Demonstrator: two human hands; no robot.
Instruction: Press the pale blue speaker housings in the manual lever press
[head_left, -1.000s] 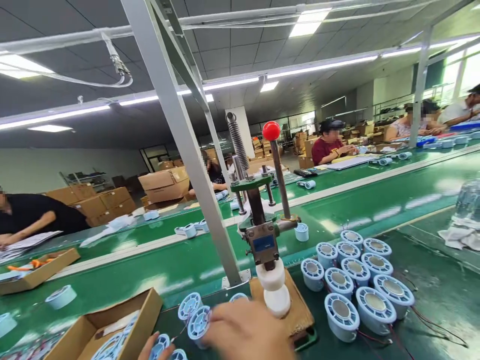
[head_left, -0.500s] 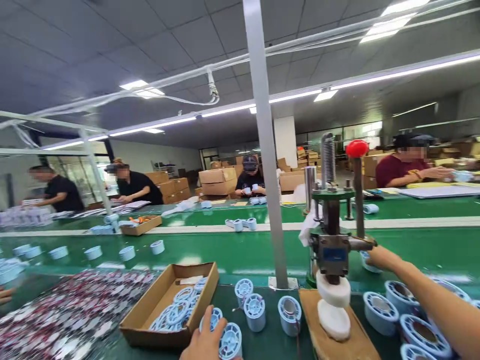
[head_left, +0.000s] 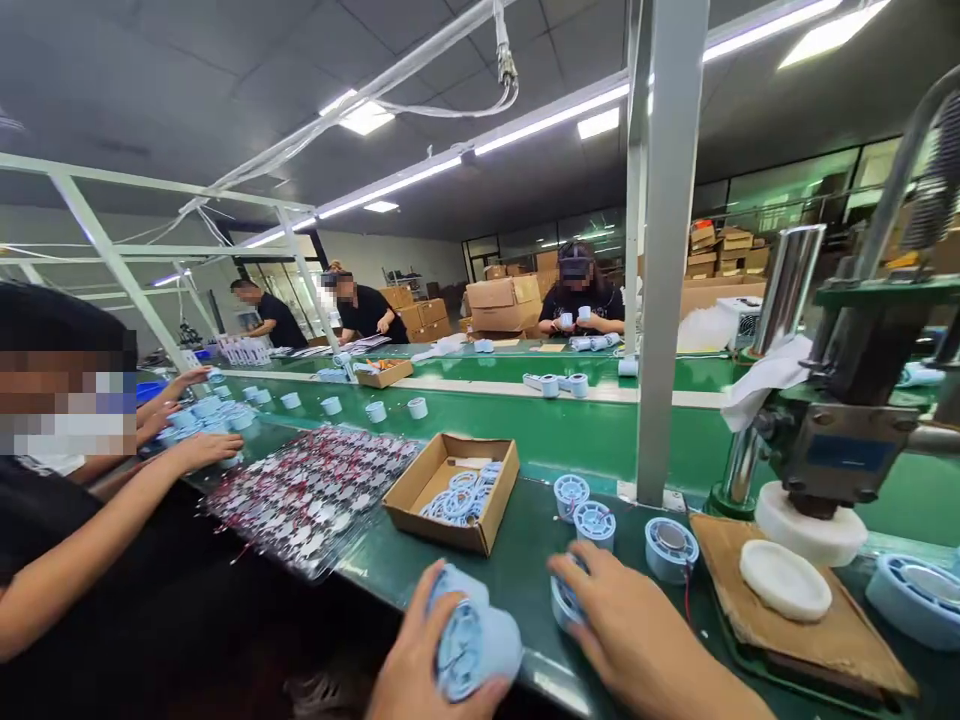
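Near the bottom middle, my left hand [head_left: 420,655] is wrapped round light blue round housings [head_left: 480,640], which look like two pressed together. To its right, my right hand [head_left: 622,620] has its fingers curled over another blue housing [head_left: 564,600] on the green table, partly hidden by the fingers. Two more housings [head_left: 594,522] stand just behind my right hand. One with a silver disc and a red wire [head_left: 671,548] stands to the right, beside the press [head_left: 840,440], whose white pad hangs above a white round block [head_left: 785,580].
A cardboard box [head_left: 405,515] of blue rings stands behind my hands. Left of it lies a sheet of discs with red wires [head_left: 315,490]. A co-worker's arm [head_left: 112,530] reaches in at left. A metal post [head_left: 664,300] rises beside the press.
The view has swung left and the press now sits further right. My left hand has lifted blue housings off the table. My right hand has left the press handle area and reached a housing.
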